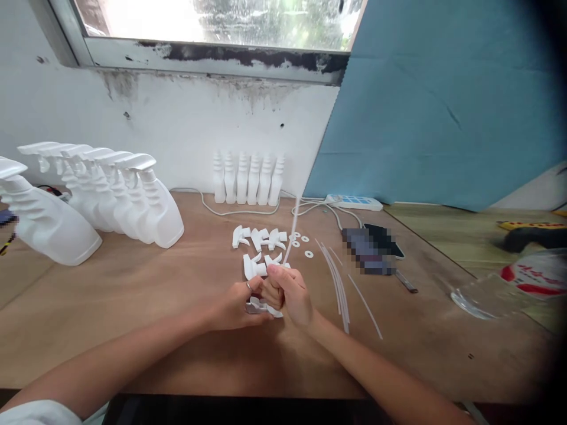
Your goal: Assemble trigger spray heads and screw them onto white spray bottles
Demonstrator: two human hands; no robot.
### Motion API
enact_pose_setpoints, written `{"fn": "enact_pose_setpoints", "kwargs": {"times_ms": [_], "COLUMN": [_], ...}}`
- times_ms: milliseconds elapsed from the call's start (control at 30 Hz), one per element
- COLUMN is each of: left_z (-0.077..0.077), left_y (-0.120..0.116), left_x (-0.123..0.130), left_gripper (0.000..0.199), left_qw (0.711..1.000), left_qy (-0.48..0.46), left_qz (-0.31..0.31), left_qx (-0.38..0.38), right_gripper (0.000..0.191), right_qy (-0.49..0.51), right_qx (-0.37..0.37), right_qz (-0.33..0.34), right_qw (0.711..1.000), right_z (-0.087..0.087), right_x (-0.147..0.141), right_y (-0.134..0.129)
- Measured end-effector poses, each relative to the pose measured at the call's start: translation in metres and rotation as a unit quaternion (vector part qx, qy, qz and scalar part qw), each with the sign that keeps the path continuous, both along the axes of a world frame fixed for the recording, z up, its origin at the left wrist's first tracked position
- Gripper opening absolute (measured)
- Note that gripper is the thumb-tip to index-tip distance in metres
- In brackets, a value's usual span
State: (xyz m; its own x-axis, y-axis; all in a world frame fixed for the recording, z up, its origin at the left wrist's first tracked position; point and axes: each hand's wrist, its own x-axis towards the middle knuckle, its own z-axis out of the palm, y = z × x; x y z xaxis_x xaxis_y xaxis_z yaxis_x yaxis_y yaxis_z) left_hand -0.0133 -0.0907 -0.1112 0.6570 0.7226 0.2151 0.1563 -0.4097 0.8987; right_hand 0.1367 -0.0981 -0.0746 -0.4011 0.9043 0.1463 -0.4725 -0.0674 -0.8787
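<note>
My left hand (239,305) is closed round a white spray head (264,307), part of which shows below the fingers. Pressed against it, my right hand (292,293) makes a fist round a thin white tube (292,230) that rises upward from the fingers. The tube's lower end is hidden between the hands. Just beyond lie several more white spray heads (254,267), small white rings (309,254) and, to the right, several loose thin tubes (339,283).
White spray bottles (155,209) stand at the left; several slim white bottles (242,180) line the wall. A power strip (354,202), a blurred-out dark item (367,251), a cutter (406,281) and a clear plastic container (482,298) are at the right.
</note>
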Motion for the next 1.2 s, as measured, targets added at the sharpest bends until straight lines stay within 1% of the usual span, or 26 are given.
{"fn": "enact_pose_setpoints", "kwargs": {"times_ms": [67,133,167,200,233,267,333,367,400,433,467,500,567,633,667,700,733,767,800,833,900,933,1000,1067,1133,1200], "left_z": [0.001,0.002,0.004,0.006,0.009,0.013,0.02,0.024,0.028,0.031,0.033,0.036,0.041,0.047,0.05,0.053,0.055,0.057,0.058,0.059,0.057,0.055,0.049,0.041,0.034,0.027], "left_y": [-0.001,-0.001,-0.001,0.0,0.001,0.002,0.006,0.008,0.01,0.012,0.014,0.017,0.024,0.038,0.048,0.062,0.079,0.098,0.12,0.144,0.19,0.212,0.249,0.275,0.293,0.303], "left_x": [-0.001,-0.003,-0.004,-0.005,-0.006,-0.006,-0.004,-0.001,0.003,0.007,0.011,0.016,0.022,0.024,0.022,0.02,0.017,0.012,0.007,0.001,-0.012,-0.018,-0.031,-0.04,-0.045,-0.046], "left_gripper": [0.027,0.03,0.03,0.03,0.03,0.03,0.03,0.03,0.029,0.029,0.028,0.026,0.02,0.016,0.016,0.016,0.016,0.014,0.013,0.014,0.024,0.032,0.046,0.056,0.062,0.062], "left_qw": [1.0,0.999,0.997,0.995,0.993,0.991,0.988,0.986,0.985,0.985,0.986,0.988,0.991,0.985,0.978,0.972,0.965,0.953,0.924,0.9,0.862,0.843,0.812,0.796,0.795,0.801], "left_qy": [-0.006,-0.023,-0.036,-0.051,-0.064,-0.073,-0.087,-0.088,-0.087,-0.081,-0.072,-0.057,-0.018,0.021,0.033,0.042,0.045,0.043,0.053,0.05,0.044,0.043,0.043,0.044,0.049,0.056], "left_qz": [0.013,0.041,0.06,0.077,0.092,0.104,0.123,0.132,0.142,0.15,0.152,0.145,0.104,0.043,0.033,0.056,0.103,0.189,0.308,0.376,0.465,0.505,0.561,0.589,0.594,0.589], "left_qx": [0.002,-0.012,-0.022,-0.031,-0.037,-0.038,-0.039,-0.041,-0.038,-0.029,-0.013,0.012,0.085,0.168,0.203,0.226,0.236,0.233,0.222,0.214,0.195,0.182,0.156,0.132,0.112,0.095], "right_gripper": [0.048,0.034,0.026,0.026,0.035,0.044,0.056,0.059,0.06,0.059,0.057,0.054,0.047,0.043,0.043,0.042,0.042,0.042,0.041,0.039,0.038,0.039,0.044,0.052,0.056,0.055], "right_qy": [-0.01,-0.072,-0.122,-0.179,-0.235,-0.285,-0.371,-0.405,-0.436,-0.464,-0.485,-0.497,-0.503,-0.495,-0.493,-0.496,-0.498,-0.498,-0.492,-0.483,-0.462,-0.454,-0.442,-0.425,-0.401,-0.382], "right_qx": [0.04,0.124,0.178,0.234,0.288,0.339,0.44,0.495,0.547,0.59,0.621,0.64,0.656,0.661,0.659,0.651,0.636,0.616,0.593,0.571,0.539,0.532,0.537,0.546,0.542,0.524], "right_qz": [-0.009,-0.02,-0.035,-0.06,-0.1,-0.152,-0.243,-0.262,-0.259,-0.239,-0.215,-0.2,-0.206,-0.237,-0.254,-0.269,-0.282,-0.296,-0.311,-0.321,-0.331,-0.33,-0.317,-0.299,-0.29,-0.299], "right_qw": [0.999,0.989,0.976,0.954,0.923,0.884,0.781,0.723,0.666,0.616,0.577,0.55,0.524,0.512,0.508,0.509,0.517,0.535,0.557,0.581,0.622,0.634,0.645,0.658,0.679,0.7], "right_z": [0.006,0.013,0.015,0.015,0.015,0.013,0.006,0.003,0.0,-0.002,-0.003,-0.003,-0.002,0.0,0.001,0.001,0.001,0.001,0.0,-0.001,-0.004,-0.004,-0.005,-0.006,-0.006,-0.006], "right_x": [0.004,0.014,0.021,0.029,0.038,0.048,0.065,0.072,0.076,0.08,0.081,0.082,0.083,0.088,0.092,0.097,0.102,0.107,0.112,0.115,0.119,0.12,0.121,0.122,0.124,0.126], "right_y": [0.0,0.001,0.002,0.004,0.005,0.007,0.01,0.011,0.012,0.012,0.012,0.012,0.013,0.016,0.018,0.019,0.02,0.021,0.022,0.022,0.022,0.023,0.023,0.023,0.023,0.022]}}
